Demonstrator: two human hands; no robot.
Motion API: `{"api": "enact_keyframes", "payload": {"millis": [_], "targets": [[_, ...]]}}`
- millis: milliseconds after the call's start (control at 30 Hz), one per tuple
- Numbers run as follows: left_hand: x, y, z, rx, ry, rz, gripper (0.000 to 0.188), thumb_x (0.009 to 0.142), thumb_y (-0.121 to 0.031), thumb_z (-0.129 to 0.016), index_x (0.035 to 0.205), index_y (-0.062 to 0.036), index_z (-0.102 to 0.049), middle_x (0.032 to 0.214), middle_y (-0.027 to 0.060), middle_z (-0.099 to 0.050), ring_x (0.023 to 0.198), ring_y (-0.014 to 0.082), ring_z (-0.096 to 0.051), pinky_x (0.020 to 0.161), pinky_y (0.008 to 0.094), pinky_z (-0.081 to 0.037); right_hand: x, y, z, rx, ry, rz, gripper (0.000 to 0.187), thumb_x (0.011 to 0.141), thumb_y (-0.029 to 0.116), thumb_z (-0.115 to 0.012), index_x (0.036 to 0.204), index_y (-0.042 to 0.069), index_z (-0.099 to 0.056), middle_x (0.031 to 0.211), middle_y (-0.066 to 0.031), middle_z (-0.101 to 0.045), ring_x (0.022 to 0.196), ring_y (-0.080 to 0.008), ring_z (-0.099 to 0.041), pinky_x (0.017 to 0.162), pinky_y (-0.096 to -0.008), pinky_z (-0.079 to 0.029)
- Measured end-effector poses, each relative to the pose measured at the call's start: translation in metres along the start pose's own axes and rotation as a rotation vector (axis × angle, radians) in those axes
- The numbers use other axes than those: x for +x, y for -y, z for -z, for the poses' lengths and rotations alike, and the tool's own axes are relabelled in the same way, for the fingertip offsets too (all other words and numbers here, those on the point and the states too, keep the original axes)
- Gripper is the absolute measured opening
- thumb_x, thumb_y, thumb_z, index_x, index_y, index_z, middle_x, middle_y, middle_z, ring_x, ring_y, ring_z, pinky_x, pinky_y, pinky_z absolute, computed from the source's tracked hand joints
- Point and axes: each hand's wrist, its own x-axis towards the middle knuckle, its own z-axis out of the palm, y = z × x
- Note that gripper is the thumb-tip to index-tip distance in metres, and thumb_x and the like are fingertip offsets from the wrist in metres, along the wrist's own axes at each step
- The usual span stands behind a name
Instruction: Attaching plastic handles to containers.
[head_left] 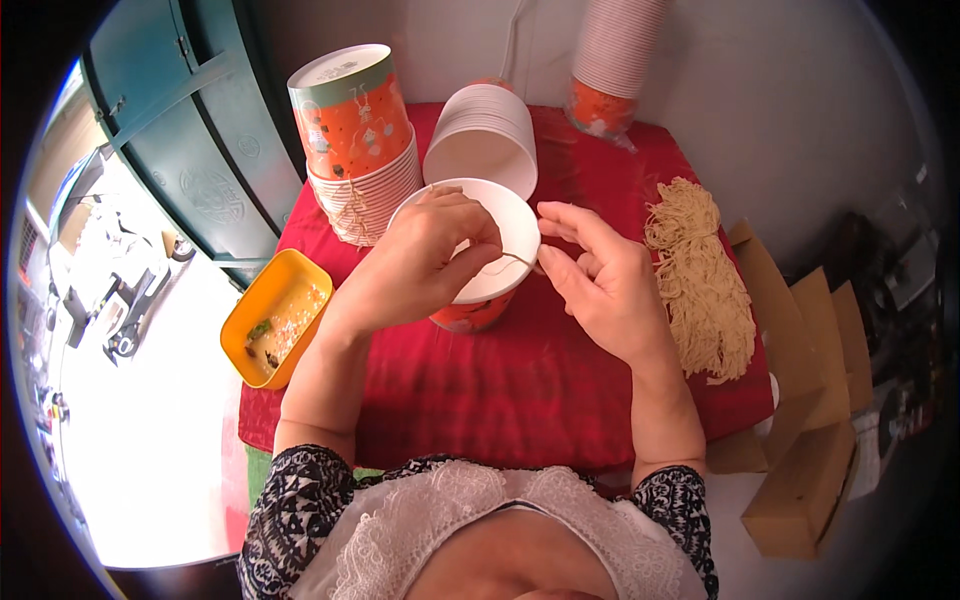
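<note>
A white-lined paper bucket [512, 212] with an orange printed outside stands upright on the red-covered table, its mouth facing up. My left hand [445, 245] reaches over its mouth, fingers curled and pinched on a thin cord [517, 259]. That cord runs across to the bucket's right rim, where it meets the thumb of my right hand [600, 275]. The right hand's fingers are curled beside the rim, the index apart from the thumb; the cord's end there is too small to make out. Right of this hand lies a thick bundle of cream cords [700, 285].
Upside-down buckets stand stacked [350, 130] at the back left, beside a stack on its side [485, 135]. Another wrapped stack [612, 70] is at the back right. A yellow tub [240, 318] sits left, cardboard boxes [800, 480] right of the red tablecloth [480, 400].
</note>
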Motion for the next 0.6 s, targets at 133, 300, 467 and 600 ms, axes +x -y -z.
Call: {"api": "enact_keyframes", "payload": {"millis": [133, 300, 467, 600], "targets": [[0.001, -0.003, -0.003, 0.034, 0.026, -0.029, 0.007, 0.081, 0.0, -0.065, 0.086, -0.0014, -0.062, 0.082, 0.0086, -0.065, 0.085, 0.0255, -0.064, 0.109, 0.0474, -0.035, -0.001, 0.006, -0.007, 0.42, 0.146, -0.194, 0.034, 0.095, 0.006, -0.057, 0.125, -0.007, -0.051, 0.107, -0.0147, -0.066, 0.056, -0.0029, -0.051, 0.047, -0.0176, -0.042], [0.002, -0.003, -0.004, 0.029, -0.031, -0.074, 0.006, 0.077, -0.003, -0.065, 0.077, 0.0012, -0.061, 0.071, 0.014, -0.062, 0.074, 0.0313, -0.059, 0.079, 0.04, -0.045, 0.003, 0.003, -0.012, 0.487, 0.213, -0.246, 0.021, 0.092, 0.008, -0.06, 0.106, -0.008, -0.061, 0.084, -0.0075, -0.069, 0.06, -0.0024, -0.053, 0.052, -0.0204, -0.043], [0.0, -0.006, 0.0, 0.007, 0.005, -0.043, 0.005, 0.078, -0.002, -0.065, 0.081, -0.0001, -0.061, 0.076, 0.0117, -0.063, 0.079, 0.0284, -0.061, 0.091, 0.0425, -0.043, 0.001, -0.006, -0.016, 0.262, 0.083, -0.091, 0.009, 0.087, 0.002, -0.062, 0.081, -0.003, -0.061, 0.069, -0.002, -0.063, 0.063, -0.0036, -0.053, 0.054, -0.0222, -0.043], [-0.001, -0.003, 0.009, 0.111, 0.145, 0.11, 0.013, 0.078, -0.007, -0.07, 0.088, -0.0021, -0.064, 0.086, 0.0103, -0.067, 0.087, 0.0272, -0.063, 0.09, 0.0405, -0.048, 0.007, -0.011, -0.001, 0.151, -0.085, -0.003, 0.005, 0.086, -0.002, -0.06, 0.081, -0.003, -0.06, 0.067, -0.001, -0.059, 0.063, -0.0033, -0.051, 0.054, -0.0226, -0.042]]}}
